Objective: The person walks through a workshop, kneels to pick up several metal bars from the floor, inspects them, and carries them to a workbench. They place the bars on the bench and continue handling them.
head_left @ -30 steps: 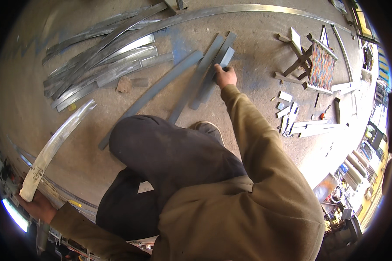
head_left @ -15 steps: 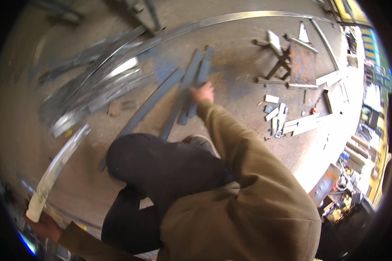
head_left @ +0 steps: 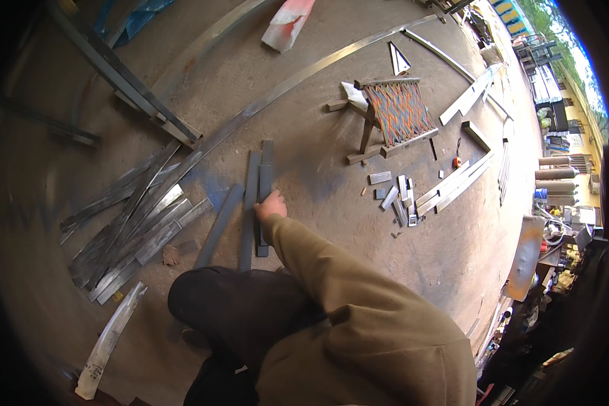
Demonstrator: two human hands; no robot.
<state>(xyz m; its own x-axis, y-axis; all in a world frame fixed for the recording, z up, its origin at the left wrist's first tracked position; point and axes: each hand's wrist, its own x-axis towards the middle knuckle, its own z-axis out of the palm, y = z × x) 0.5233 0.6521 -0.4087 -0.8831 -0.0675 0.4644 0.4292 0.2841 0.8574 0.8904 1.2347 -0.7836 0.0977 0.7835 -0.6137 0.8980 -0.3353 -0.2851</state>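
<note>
With fingers of the left hand [head_left: 103, 398] too dark to judge, gripped a gray bar [head_left: 266, 177] on the floor [head_left: 386, 284] near mid-length with the right hand [head_left: 271, 205]. Judged stiff, smooth, fairly heavy; best taken there for balance. Since earlier, nearly lost the left hand from view; farther off, gained a red-and-white piece [head_left: 286, 28].

daylight: upper right | floor [head_left: 484, 247]: bright right, dim left | edges: fisheye-bent, black rim

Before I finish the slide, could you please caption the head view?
Right grip on a grey bar, silvery strips and woven-seat stool nearby.
</note>
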